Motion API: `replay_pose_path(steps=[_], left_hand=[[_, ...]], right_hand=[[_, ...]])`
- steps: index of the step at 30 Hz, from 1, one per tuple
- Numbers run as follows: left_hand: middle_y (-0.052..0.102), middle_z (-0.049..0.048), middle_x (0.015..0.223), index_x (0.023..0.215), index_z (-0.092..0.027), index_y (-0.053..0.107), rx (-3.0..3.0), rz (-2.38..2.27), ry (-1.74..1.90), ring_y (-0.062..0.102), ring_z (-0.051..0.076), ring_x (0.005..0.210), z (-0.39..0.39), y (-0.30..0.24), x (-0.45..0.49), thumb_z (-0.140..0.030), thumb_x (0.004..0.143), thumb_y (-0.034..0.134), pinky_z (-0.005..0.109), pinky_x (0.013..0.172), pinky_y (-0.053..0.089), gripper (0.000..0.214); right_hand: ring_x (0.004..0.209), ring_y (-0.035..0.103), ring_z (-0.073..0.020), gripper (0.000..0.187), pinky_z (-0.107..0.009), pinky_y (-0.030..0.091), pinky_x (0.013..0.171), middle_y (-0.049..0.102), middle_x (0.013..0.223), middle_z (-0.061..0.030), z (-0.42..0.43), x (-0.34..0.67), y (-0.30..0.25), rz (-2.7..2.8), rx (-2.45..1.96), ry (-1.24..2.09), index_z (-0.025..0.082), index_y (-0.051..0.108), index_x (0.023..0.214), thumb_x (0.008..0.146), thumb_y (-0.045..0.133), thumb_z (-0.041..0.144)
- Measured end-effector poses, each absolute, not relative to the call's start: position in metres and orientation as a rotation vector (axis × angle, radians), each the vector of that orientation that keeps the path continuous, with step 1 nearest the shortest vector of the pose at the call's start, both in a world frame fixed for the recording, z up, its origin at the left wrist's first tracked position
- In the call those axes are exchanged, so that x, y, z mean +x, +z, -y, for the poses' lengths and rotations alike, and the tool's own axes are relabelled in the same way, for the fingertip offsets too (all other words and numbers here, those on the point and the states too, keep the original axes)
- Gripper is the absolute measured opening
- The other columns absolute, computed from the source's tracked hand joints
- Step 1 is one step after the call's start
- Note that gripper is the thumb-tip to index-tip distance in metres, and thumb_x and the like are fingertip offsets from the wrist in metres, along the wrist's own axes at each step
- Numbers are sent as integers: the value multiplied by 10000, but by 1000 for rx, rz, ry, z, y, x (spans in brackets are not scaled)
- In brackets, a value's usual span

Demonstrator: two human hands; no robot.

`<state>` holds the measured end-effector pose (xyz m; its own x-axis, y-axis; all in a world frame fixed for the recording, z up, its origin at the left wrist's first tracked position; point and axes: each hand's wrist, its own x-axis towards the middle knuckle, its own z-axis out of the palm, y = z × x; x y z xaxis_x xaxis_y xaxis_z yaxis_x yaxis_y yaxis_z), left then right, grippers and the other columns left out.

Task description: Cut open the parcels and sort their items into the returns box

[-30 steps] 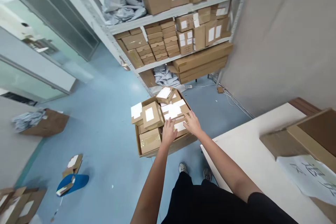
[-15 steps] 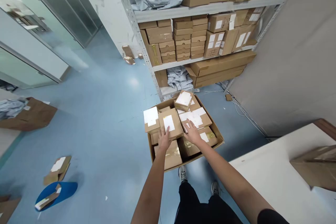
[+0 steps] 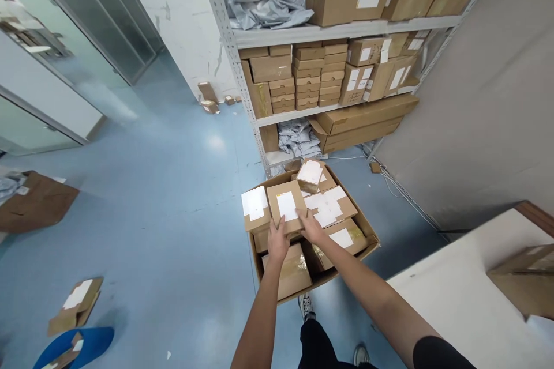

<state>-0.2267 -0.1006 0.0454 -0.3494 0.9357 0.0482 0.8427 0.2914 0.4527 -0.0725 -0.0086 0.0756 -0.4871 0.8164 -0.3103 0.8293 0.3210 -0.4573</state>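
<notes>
A large open cardboard carton stands on the blue floor, filled with several small labelled parcels. My left hand and my right hand both reach down into it and clasp the near edge of one small brown parcel with a white label, fingers curled onto it from either side. Another labelled parcel lies just left of it, and a flat one lies to the right. A taped parcel sits below my left wrist.
A metal shelf rack behind the carton holds stacked boxes and grey mailer bags. A white table with a cardboard box is at the right. Loose parcels and a blue object lie on the floor at left.
The view has swung left and down toward the carton. My right hand has moved from the flat labelled parcel over to the small parcel, joining my left hand on it.
</notes>
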Motion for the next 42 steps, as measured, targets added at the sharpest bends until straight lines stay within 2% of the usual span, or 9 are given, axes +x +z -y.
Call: replay_pose_path(steps=[6, 12, 18, 26, 31, 35, 37, 40, 42], left_hand=[[308, 169, 1663, 1608, -316, 348, 1856, -2320, 710, 512, 367, 1394, 99, 94, -183, -275, 875, 729, 480, 1063, 520, 827], [294, 147, 1676, 1602, -331, 367, 2141, -2028, 780, 513, 356, 1400, 89, 126, -54, -235, 878, 709, 469, 1085, 511, 806], [352, 139, 1652, 1614, -339, 338, 2452, -1589, 648, 550, 327, 1367, 139, 129, 152, -214, 876, 681, 428, 1019, 554, 823], [306, 145, 1687, 1611, -348, 349, 2576, -988, 304, 629, 335, 1283, 258, 105, 405, -186, 870, 681, 403, 945, 586, 828], [248, 125, 1716, 1621, -356, 312, 2487, -785, 91, 564, 325, 1375, 300, 70, 478, -157, 855, 668, 413, 1028, 548, 868], [237, 123, 1722, 1621, -276, 320, 2315, -636, -169, 376, 297, 1523, 312, 30, 495, -100, 784, 680, 368, 1142, 457, 928], [279, 114, 1710, 1639, -263, 262, 2199, -596, -213, 315, 285, 1553, 313, 13, 496, -102, 739, 705, 368, 1174, 425, 1016], [414, 117, 1646, 1667, -274, 83, 2007, -614, -126, 480, 277, 1457, 309, -3, 492, -147, 754, 707, 408, 1134, 476, 1113], [553, 111, 1542, 1663, -276, 73, 1927, -614, -90, 613, 264, 1325, 304, -6, 491, -174, 801, 682, 423, 1067, 533, 1060]], right_hand=[[1318, 537, -328, 977, -412, 450, 1078, 238, 1619, -126, 17, -15, 122, -2678, 1749, -768, 434, 221, 1630, 848, 755, 190], [1354, 513, -325, 963, -390, 452, 1078, 268, 1610, -140, 56, 132, 155, -2675, 2111, -614, 397, 231, 1637, 849, 729, 155], [1394, 473, -322, 973, -385, 464, 1074, 257, 1617, -134, 175, 337, 145, -2290, 2647, -544, 394, 216, 1646, 850, 720, 151], [1390, 470, -327, 950, -398, 442, 1088, 261, 1633, -134, 372, 553, 122, -1545, 3136, -523, 415, 197, 1647, 881, 697, 159], [1369, 495, -323, 922, -383, 432, 1092, 268, 1637, -128, 439, 605, 85, -1239, 3249, -587, 398, 234, 1643, 878, 692, 163], [1381, 492, -310, 923, -375, 431, 1082, 262, 1644, -139, 470, 609, 33, -977, 3235, -828, 370, 232, 1649, 868, 646, 105], [1402, 471, -312, 957, -382, 424, 1087, 270, 1646, -138, 479, 606, 11, -904, 3204, -914, 376, 207, 1654, 849, 620, 64], [1419, 446, -316, 964, -408, 418, 1103, 339, 1612, -130, 481, 603, -9, -876, 3236, -907, 373, 232, 1648, 824, 638, 79], [1395, 473, -310, 932, -420, 433, 1101, 407, 1562, -128, 476, 605, -14, -885, 3298, -912, 344, 304, 1627, 803, 667, 105]])
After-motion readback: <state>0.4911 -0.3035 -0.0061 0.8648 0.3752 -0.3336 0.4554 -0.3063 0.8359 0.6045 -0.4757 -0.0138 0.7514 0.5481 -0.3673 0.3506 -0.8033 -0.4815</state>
